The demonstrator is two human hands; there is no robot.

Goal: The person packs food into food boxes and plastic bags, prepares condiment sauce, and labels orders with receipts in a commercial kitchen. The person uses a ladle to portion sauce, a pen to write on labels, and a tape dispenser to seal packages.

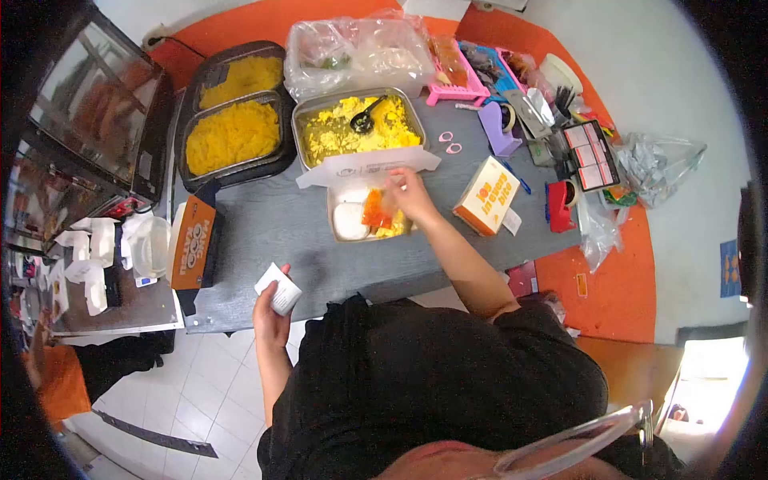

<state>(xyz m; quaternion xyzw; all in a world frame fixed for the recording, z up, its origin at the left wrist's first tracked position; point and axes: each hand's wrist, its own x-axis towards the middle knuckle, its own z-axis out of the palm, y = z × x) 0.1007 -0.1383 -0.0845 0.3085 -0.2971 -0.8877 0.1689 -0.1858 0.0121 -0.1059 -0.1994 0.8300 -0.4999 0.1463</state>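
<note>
My left hand (274, 310) is closed around a small white packet with print (286, 296), low at the table's front edge. Over the right side of an open white food box (332, 214) is my right hand (408, 196), its fingers bent; whether they pinch anything is too small to tell. Inside the box lie white rounds (350, 221), an orange-red packet (375, 210) just left of my right hand, and some yellow food (396, 227). The box's lid (368, 166) stands raised against a metal tray of yellow food (320, 138), where a black ladle (362, 121) rests.
Two trays of yellow food (232, 138) stand at the back left. An orange box (192, 242) is at the left, a white-orange box (488, 196) at the right. Beyond are a purple tape dispenser (499, 130) and pink basket (460, 92). Another person (68, 384) is at the lower left.
</note>
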